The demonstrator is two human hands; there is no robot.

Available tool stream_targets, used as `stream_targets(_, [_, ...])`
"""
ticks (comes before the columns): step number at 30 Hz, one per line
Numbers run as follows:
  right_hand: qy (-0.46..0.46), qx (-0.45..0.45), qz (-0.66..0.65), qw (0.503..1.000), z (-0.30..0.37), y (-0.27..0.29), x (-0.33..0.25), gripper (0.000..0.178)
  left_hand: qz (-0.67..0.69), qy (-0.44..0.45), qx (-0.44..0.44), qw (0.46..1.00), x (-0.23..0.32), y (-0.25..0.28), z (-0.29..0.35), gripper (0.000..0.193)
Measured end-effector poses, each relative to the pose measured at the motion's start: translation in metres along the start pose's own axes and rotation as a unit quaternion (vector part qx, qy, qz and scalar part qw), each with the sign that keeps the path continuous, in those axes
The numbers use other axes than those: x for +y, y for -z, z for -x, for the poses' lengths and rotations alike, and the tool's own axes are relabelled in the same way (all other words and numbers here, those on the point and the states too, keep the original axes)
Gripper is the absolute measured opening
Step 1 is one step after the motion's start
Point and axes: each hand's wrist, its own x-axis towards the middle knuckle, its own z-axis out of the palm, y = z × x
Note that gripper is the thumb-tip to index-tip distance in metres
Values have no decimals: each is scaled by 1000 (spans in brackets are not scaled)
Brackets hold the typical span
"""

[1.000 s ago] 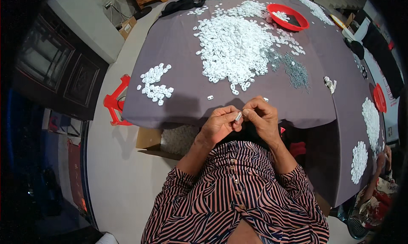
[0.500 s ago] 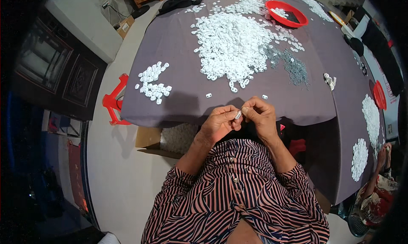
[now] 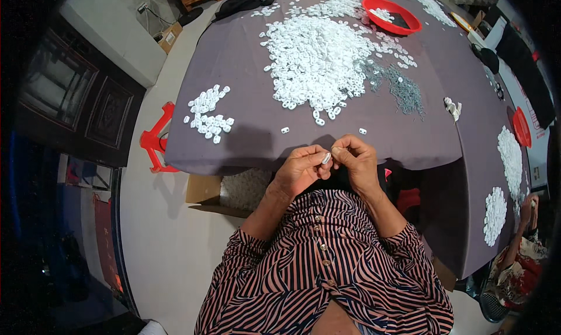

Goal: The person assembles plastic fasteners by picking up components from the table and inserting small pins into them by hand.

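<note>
Just past the table's near edge, my left hand [image 3: 299,170] pinches a small white oval plastic piece [image 3: 326,158] between thumb and fingertips. Its end points toward my right hand [image 3: 360,167], whose thumb and forefinger are pressed together right beside it. Whatever those fingertips hold is too small to make out. Beyond my hands lies a large heap of white two-holed plastic pieces [image 3: 315,60]. A pile of thin grey pin-like bits [image 3: 407,92] spreads at the heap's right side. Single white pieces lie near each hand, one at the left [image 3: 285,130] and one at the right [image 3: 363,131].
A smaller group of white pieces [image 3: 209,114] lies on the table's left. At the back is a red tray [image 3: 409,30]. A red stool [image 3: 153,139] and an open carton [image 3: 204,189] stand below. Another person's arm [image 3: 514,241] shows at far right.
Both hands keep nearly the same pose around the white piece. The whole view has shifted slightly; a white speck now shows on the grey pile.
</note>
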Motion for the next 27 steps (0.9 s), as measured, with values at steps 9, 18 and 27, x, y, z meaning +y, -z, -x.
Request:
stream_targets(9, [-44, 22, 8, 999, 2, 0, 3, 6, -12, -1, 20, 1000, -5, 8, -2, 10])
stream_targets(18, [-70, 43, -96, 992, 2, -2, 4, 6, -39, 1, 34, 999, -2, 7, -1, 11])
stream_targets(27, [-56, 2, -15, 998, 2, 1, 3, 7, -30, 17, 14, 999, -3, 11, 1, 10])
